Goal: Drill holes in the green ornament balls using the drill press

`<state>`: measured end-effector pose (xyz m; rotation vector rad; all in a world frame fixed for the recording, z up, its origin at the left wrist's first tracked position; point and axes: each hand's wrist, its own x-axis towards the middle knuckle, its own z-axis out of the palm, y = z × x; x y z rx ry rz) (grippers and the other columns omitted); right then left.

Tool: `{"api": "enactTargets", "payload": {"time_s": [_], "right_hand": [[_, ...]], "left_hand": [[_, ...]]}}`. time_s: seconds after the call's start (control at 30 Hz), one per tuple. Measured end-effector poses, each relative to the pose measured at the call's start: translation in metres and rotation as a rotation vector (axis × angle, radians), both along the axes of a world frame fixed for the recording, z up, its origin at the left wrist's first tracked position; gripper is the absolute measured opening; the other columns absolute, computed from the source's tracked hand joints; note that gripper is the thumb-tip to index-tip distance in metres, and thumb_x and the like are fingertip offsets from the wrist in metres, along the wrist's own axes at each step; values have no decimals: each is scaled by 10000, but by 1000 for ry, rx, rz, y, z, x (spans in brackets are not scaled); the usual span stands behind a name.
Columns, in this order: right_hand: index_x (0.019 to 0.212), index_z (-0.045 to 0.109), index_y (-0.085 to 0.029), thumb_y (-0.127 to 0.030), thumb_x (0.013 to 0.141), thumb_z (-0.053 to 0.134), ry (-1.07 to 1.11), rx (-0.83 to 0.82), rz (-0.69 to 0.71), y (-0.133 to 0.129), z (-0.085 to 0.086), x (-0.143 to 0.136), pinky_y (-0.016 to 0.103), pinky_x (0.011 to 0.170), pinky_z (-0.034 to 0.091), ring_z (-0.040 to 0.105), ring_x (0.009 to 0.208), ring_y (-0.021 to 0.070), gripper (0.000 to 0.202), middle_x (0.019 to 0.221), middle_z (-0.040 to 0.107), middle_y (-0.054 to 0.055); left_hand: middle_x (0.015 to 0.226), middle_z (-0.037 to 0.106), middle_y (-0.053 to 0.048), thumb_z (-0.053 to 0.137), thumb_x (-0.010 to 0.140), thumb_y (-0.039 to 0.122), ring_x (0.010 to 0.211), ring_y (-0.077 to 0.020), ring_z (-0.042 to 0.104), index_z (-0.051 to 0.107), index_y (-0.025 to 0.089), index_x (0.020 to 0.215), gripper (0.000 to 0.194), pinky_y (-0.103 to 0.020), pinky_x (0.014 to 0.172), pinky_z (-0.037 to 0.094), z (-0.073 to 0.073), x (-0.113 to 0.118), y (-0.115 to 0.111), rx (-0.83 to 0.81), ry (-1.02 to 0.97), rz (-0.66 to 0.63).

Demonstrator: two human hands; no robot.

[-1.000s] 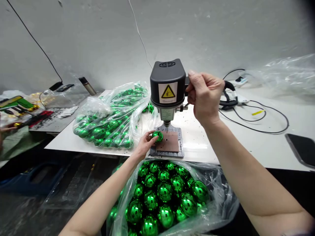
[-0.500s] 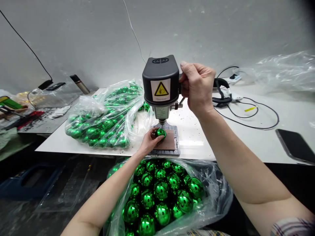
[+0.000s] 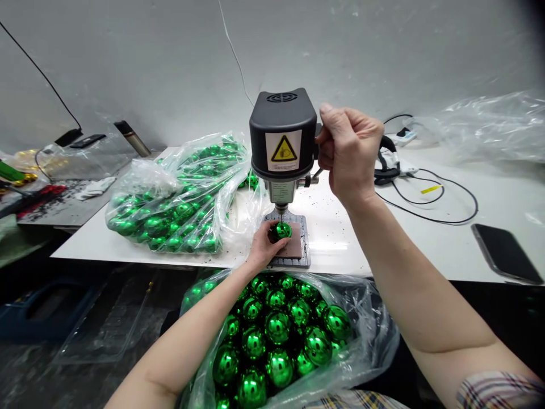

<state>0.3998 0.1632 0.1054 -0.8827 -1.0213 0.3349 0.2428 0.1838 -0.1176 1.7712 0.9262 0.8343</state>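
A small drill press (image 3: 283, 133) with a black top and a yellow warning label stands on the white table. My left hand (image 3: 264, 244) grips a shiny green ball (image 3: 283, 230) between thumb and fingers on the brown pad (image 3: 293, 248) of the press base, right under the thin drill bit. Whether the bit's tip touches the ball is hard to tell. My right hand (image 3: 351, 150) is closed at the right side of the press head, around its feed lever, whose grip is mostly hidden by the fingers.
An open plastic bag of green balls (image 3: 279, 326) sits below the table's front edge. Another bag of green balls (image 3: 170, 210) lies left of the press. On the right are a phone (image 3: 506, 253), a black cable (image 3: 472, 199) and a head strap device (image 3: 386, 162).
The view has shifted slightly. My left hand keeps hold of the ball under the bit, and my right hand stays at the lever with little movement.
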Motion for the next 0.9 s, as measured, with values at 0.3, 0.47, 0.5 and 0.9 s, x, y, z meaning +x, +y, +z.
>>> {"api": "enactTargets", "payload": {"time_s": [0.3,0.47,0.5,0.9], "right_hand": [[490,491,-187,-192,902,641,-230,270,-203,-31,-39,-16,252,383,222,332,373,44,438,434,446,-61],[484,443,-180,-162,903,604,-305,350,-216,-39,-58,-20,246,393,237,385,375,50,449,421,395,-60],[479,405,-177,-152,903,595,-332,377,-202,-39,-62,-18,246,393,230,391,374,52,465,417,377,-59],[491,461,-187,-86,877,603,-197,401,-215,-28,-50,-18,232,378,241,380,360,51,424,421,413,-65]], "left_hand": [[997,698,-63,813,714,310,894,-200,643,598,166,1204,554,-323,760,527,-3,0,0,10,-24,20],[1027,694,-73,811,716,309,895,-194,640,589,159,1221,572,-316,763,518,-3,0,0,-30,-46,1],[1032,693,-75,809,719,310,901,-195,640,586,158,1224,572,-316,767,518,-3,0,0,-33,-47,-3],[1050,694,-83,817,708,325,934,-203,650,586,159,1187,557,-328,809,520,1,3,0,-30,-41,14]]}}
